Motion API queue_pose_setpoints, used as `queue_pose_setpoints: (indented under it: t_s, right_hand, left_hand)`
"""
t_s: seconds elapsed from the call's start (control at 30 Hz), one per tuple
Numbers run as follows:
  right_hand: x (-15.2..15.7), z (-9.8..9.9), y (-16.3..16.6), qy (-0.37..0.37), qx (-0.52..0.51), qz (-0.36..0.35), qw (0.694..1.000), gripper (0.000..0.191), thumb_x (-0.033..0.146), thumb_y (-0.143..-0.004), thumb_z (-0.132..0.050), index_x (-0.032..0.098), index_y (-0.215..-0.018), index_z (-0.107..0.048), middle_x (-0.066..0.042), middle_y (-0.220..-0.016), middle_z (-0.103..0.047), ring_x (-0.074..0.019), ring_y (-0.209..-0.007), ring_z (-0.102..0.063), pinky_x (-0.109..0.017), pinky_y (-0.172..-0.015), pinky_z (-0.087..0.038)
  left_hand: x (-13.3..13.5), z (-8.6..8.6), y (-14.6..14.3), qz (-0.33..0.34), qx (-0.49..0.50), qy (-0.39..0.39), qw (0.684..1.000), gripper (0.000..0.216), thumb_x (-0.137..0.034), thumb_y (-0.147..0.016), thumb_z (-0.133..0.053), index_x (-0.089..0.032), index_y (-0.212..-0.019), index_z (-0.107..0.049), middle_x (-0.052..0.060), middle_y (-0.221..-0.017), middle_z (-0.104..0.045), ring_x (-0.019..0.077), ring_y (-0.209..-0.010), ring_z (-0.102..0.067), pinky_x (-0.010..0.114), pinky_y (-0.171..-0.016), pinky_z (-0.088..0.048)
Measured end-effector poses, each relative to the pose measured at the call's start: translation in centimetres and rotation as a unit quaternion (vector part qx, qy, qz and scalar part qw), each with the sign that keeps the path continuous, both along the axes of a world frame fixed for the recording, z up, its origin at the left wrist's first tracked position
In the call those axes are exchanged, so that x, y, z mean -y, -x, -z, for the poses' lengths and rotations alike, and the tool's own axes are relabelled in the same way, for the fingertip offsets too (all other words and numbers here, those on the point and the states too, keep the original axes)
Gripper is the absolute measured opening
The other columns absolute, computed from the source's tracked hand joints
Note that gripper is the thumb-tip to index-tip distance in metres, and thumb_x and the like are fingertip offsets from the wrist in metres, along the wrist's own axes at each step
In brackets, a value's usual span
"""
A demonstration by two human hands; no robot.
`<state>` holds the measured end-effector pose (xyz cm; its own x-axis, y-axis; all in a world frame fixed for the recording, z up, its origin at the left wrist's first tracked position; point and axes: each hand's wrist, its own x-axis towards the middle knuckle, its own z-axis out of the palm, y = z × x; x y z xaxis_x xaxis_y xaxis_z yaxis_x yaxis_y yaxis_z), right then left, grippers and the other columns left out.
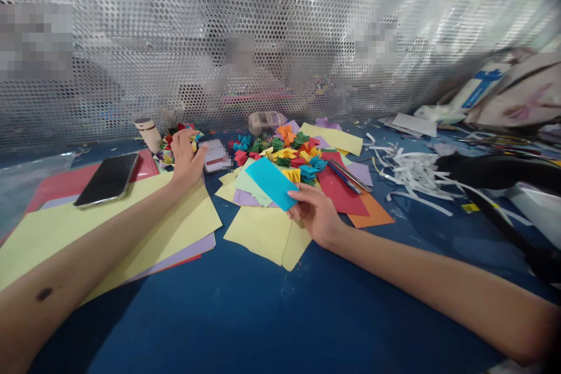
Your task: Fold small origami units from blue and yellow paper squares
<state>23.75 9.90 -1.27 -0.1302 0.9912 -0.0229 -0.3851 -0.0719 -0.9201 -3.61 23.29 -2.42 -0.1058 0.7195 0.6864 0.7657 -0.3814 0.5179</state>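
Observation:
My right hand (319, 216) pinches a rectangular piece of bright blue paper (268, 181) by its lower right corner, above yellow and pale green sheets. Further left and farther away, my left hand (187, 159) reaches over a small heap of coloured folded paper pieces (168, 143). Its fingers are spread and slightly bent, with the thumb apart, and I see nothing held in them. A phone with a lit screen (215, 155) lies just right of that hand. Beyond the blue paper is a larger pile of folded paper pieces (284, 149) in several colours.
Large coloured sheets (184, 216) lie under my left forearm, with a dark phone (109, 178) on them. Pens (348, 175) rest on red paper (339, 193). White paper strips (412, 172) are heaped at right. A perforated metal panel (280, 23) stands behind the blue table (245, 315).

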Motion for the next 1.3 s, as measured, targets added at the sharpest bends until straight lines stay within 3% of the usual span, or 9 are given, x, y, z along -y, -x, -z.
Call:
queue_pose_setpoints:
  t_s: [0.17,0.33,0.53,0.7,1.0,1.3]
  right_hand:
    - [0.0,-0.1,0.0,-0.001,0.002,-0.003,1.000,0.031,0.030,-0.062,-0.074,0.022,-0.055,-0.044,0.007,-0.038,-0.041,-0.0091,-0.041,-0.038,-0.025,-0.049,-0.037]
    - [0.0,-0.2,0.1,-0.003,0.009,-0.005,1.000,0.031,0.031,-0.062,-0.073,0.022,-0.054,-0.045,0.007,-0.038,-0.041,-0.0093,-0.042,-0.039,-0.025,-0.049,-0.036]
    - [0.1,-0.2,-0.1,-0.001,0.010,-0.002,1.000,0.030,0.031,-0.061,-0.074,0.022,-0.054,-0.046,0.007,-0.038,-0.041,-0.0092,-0.041,-0.039,-0.025,-0.049,-0.035]
    - [0.1,-0.3,0.1,0.000,0.008,-0.003,1.000,0.032,0.030,-0.062,-0.074,0.023,-0.055,-0.043,0.007,-0.038,-0.041,-0.0091,-0.041,-0.038,-0.025,-0.049,-0.035]
    - [0.0,-0.1,0.1,0.003,-0.001,0.001,1.000,0.032,0.029,-0.062,-0.075,0.022,-0.055,-0.044,0.007,-0.038,-0.040,-0.0091,-0.041,-0.039,-0.026,-0.048,-0.036]
    - [0.1,-0.2,0.1,0.008,-0.004,0.002,1.000,0.032,0.029,-0.061,-0.076,0.022,-0.054,-0.045,0.007,-0.038,-0.039,-0.0089,-0.041,-0.038,-0.025,-0.049,-0.036]
  left_hand:
    - [0.8,-0.1,-0.5,0.028,-0.042,-0.015,0.999,0.042,-0.020,-0.072,-0.057,-0.022,-0.112,-0.045,0.011,-0.127,-0.045,0.0312,-0.128,-0.040,0.051,-0.110,-0.034]
    - [0.9,0.4,-1.0,0.049,-0.092,0.018,0.994,0.066,-0.041,-0.064,-0.074,-0.020,-0.116,-0.041,0.016,-0.131,-0.041,0.0368,-0.131,-0.037,0.053,-0.107,-0.038]
    - [0.4,0.8,-1.2,0.042,-0.122,0.071,0.989,0.083,-0.056,-0.061,-0.078,-0.021,-0.123,-0.037,0.019,-0.138,-0.034,0.0376,-0.138,-0.032,0.053,-0.107,-0.039]
    - [-0.6,1.2,-1.2,0.058,-0.121,0.071,0.988,0.086,-0.055,-0.058,-0.080,-0.016,-0.122,-0.037,0.022,-0.136,-0.035,0.0382,-0.138,-0.029,0.052,-0.112,-0.032]
    - [-2.2,1.3,-1.6,0.069,-0.092,0.083,0.990,0.085,-0.057,-0.056,-0.081,-0.020,-0.118,-0.036,0.019,-0.138,-0.033,0.0392,-0.140,-0.026,0.054,-0.114,-0.028]
    - [-1.9,0.6,-1.7,0.086,-0.089,0.054,0.991,0.069,-0.028,-0.054,-0.080,-0.019,-0.107,-0.038,0.020,-0.146,-0.024,0.0366,-0.140,-0.025,0.049,-0.114,-0.028]
